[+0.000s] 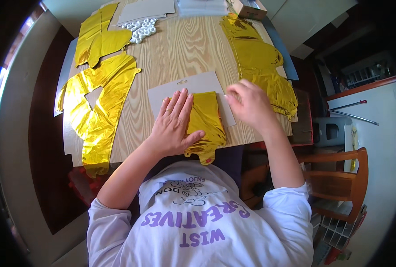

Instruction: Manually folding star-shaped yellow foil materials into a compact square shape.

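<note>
A gold foil balloon (207, 113), folded into a rough rectangle, lies on a grey backing card (160, 95) with a hang hole at its top edge. Its tabbed lower end hangs past the table's near edge. My left hand (174, 124) lies flat across the card and the foil's left part, fingers stretched out and thumb spread over the foil. Just right of the card, my right hand (251, 102) is raised with its fingers curled in toward the thumb. Whatever they may hold is too small or hidden to make out.
Unfolded gold foil balloons lie at left (102, 107), far left (102, 38) and right (258, 58) on the wooden table (184, 44). Small white rings (142, 30) are heaped near grey cards (146, 9). A box (249, 9) stands far right; a wooden chair (340, 178) is beside me.
</note>
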Available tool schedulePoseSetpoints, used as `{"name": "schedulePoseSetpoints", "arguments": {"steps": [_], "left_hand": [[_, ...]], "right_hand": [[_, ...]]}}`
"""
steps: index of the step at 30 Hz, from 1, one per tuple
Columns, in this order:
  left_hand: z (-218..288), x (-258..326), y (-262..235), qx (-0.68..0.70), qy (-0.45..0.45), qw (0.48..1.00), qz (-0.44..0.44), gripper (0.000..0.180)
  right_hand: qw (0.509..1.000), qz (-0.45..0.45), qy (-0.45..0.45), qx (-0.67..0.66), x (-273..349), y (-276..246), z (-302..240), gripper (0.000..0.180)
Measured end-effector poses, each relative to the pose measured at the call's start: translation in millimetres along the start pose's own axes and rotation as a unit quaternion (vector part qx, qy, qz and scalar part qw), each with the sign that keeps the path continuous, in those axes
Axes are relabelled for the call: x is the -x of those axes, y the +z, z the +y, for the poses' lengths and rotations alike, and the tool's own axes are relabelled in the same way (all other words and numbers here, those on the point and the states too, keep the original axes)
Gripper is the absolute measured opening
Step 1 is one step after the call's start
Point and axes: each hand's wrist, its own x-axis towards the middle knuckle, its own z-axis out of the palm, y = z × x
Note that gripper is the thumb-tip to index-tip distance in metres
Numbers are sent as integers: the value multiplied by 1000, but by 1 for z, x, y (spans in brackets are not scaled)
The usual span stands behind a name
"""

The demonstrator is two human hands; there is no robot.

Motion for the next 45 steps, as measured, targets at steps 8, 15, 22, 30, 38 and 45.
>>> {"name": "schedulePoseSetpoints", "arguments": {"steps": [8,15,22,30,38,45], "left_hand": [[-41,-16,-24,20,-75,996,44,76],[-61,-12,-19,9,-55,998,21,87],[-52,-1,-26,45,-14,999,8,91],[-15,23,-43,50,166,984,-44,62],[-2,23,-46,-34,189,981,10,46],[9,31,-38,-76,181,980,22,44]], "right_hand": [[981,10,-175,87,-18,76,19,53],[980,7,-182,80,-54,77,25,51],[982,27,-177,68,-19,81,18,51],[979,49,-173,98,6,80,18,51],[973,64,-167,149,5,79,15,52],[973,63,-162,152,5,78,14,52]]}}
